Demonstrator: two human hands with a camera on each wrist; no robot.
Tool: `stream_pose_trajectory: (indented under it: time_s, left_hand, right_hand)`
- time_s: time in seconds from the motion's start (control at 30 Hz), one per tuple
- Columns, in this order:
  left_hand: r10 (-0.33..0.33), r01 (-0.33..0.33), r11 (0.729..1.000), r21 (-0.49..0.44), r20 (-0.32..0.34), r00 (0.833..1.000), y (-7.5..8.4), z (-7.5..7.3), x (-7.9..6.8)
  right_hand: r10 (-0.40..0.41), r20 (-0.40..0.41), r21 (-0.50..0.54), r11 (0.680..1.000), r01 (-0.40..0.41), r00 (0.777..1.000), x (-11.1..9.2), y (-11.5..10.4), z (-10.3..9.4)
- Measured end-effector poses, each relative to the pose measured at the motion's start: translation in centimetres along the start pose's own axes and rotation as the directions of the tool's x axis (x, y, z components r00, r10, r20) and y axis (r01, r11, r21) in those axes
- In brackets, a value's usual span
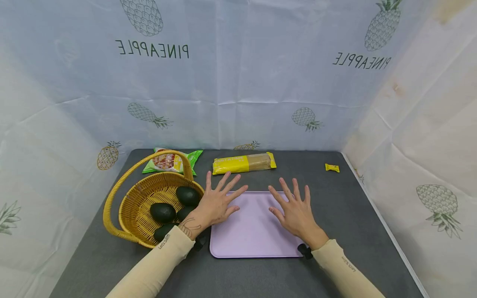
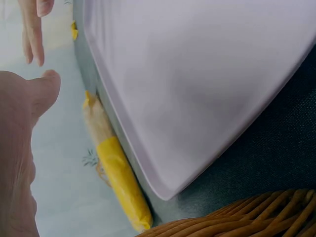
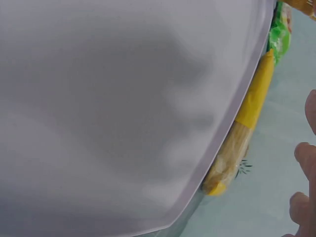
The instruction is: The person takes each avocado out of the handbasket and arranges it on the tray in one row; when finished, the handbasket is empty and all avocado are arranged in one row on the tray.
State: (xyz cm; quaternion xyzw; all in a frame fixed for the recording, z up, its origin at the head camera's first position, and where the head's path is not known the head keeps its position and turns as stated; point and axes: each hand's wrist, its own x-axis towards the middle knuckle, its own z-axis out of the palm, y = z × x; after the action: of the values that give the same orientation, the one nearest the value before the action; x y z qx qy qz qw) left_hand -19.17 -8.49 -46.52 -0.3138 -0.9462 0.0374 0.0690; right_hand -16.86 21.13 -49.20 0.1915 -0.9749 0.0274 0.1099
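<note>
My left hand point(image 1: 216, 203) is spread with straight fingers, over the left edge of a lilac tray point(image 1: 253, 244) and beside a yellow wicker basket point(image 1: 128, 215). It holds nothing. Over the right part of the same tray, my right hand point(image 1: 297, 213) has its fingers spread too, with nothing in it. In the right wrist view, a soft shadow falls across the tray point(image 3: 123, 123). Several dark avocados point(image 1: 162, 212) lie inside the basket, partly hidden behind my left wrist. The basket's woven rim point(image 2: 266, 212) shows low in the left wrist view.
Behind the tray lies a yellow, partly clear packet point(image 1: 231, 164) of pale strands. A green snack-like bag point(image 1: 164, 162) sits behind the basket's tall handle point(image 1: 108, 207). One small yellow wrapped piece point(image 1: 332, 167) is at the back right. Pineapple-print cloth point(image 1: 261, 82) hangs around the dark table point(image 1: 357, 248).
</note>
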Motion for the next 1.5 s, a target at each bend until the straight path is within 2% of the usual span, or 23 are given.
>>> stream_pose_trajectory:
  time_s: [0.53, 0.83, 1.0, 1.13, 1.3, 1.5]
  left_hand:
    - [-0.021, 0.022, 1.0, -0.017, 0.025, 0.999, 0.3, 0.0, -0.3]
    - [-0.022, 0.022, 0.999, 0.029, 0.009, 1.0, 0.4, 0.2, -0.4]
    - [0.0, 0.001, 1.0, 0.018, -0.031, 1.0, 0.8, 0.0, -0.6]
    - [0.006, -0.005, 1.0, 0.011, -0.058, 0.998, 1.1, -0.3, -1.1]
    - [0.007, -0.007, 1.0, -0.006, -0.06, 0.998, 1.3, -0.7, -2.1]
    - [0.043, -0.044, 0.999, -0.021, -0.073, 0.996, 1.6, -1.3, -3.0]
  right_hand:
    - [0.026, -0.014, 0.021, 0.999, -0.026, 1.0, -0.1, -0.1, -0.1]
    - [0.022, 0.02, 0.015, 1.0, -0.023, 1.0, -0.3, -0.4, -0.5]
    - [0.014, -0.01, 0.001, 1.0, -0.014, 1.0, -0.5, -0.6, -0.9]
    - [0.014, -0.032, 0.003, 1.0, -0.014, 0.999, -0.4, -0.8, -0.9]
    - [0.023, -0.013, 0.038, 0.999, -0.023, 1.0, -0.6, -1.5, -1.2]
    - [0.035, 0.011, 0.077, 0.996, -0.035, 0.999, -0.9, -2.2, -2.0]
